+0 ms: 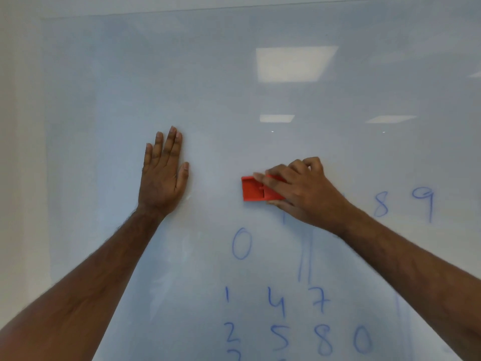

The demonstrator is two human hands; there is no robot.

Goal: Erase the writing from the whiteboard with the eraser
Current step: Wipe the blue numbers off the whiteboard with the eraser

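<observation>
The whiteboard (234,87) fills the view. My right hand (304,191) grips a red eraser (252,190) and holds it against the board at mid height. Blue digits lie right of it, an 8 (381,207) and a 9 (424,201). Below are a 0 (241,243), two vertical lines (305,256) and rows of numbers (278,319). My left hand (162,175) lies flat on the board, fingers straight and pointing up, left of the eraser.
The board's left edge (45,152) meets a pale wall. Ceiling lights (294,63) reflect in the upper right of the board. The upper and left areas of the board carry only faint smears.
</observation>
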